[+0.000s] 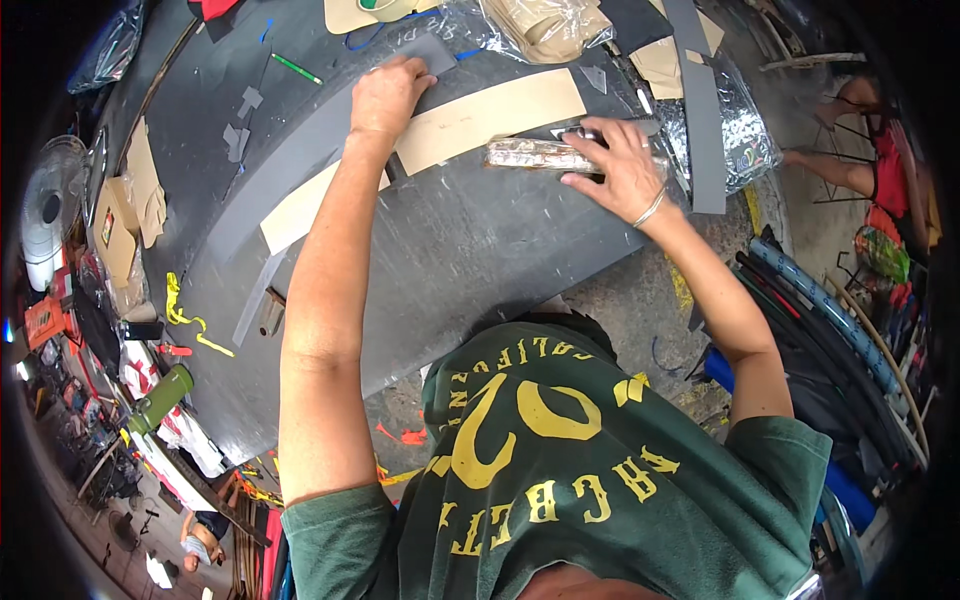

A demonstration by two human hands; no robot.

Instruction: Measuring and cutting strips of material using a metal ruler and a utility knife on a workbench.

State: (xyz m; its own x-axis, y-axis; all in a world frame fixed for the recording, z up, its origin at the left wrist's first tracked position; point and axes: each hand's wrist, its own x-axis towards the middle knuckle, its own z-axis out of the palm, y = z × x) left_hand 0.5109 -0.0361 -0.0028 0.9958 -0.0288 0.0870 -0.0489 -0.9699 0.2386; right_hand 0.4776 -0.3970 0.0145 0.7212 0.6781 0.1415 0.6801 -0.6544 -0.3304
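Observation:
My left hand (388, 95) rests at the far side of the table with its fingers curled together on a grey strip of sheet material (428, 54). Just right of it lies a long tan card pattern (490, 115), slightly curved. Another tan card piece (300, 208) passes under my left forearm. My right hand (622, 168) spans a bar wrapped in clear, shiny tape (535, 154), thumb on the near side and fingers on the far side. The bar lies along the card's near edge. Beside those fingers a dark tool is partly hidden; its kind is unclear.
The dark table (440, 260) holds a green pencil (297, 69), grey scraps (237, 142) and yellow ribbon (180, 310). Plastic-bagged tan pieces (545, 25) lie at the back. Rolls of material (825, 310) stand right; a fan (55, 205) is left. People sit beyond the table.

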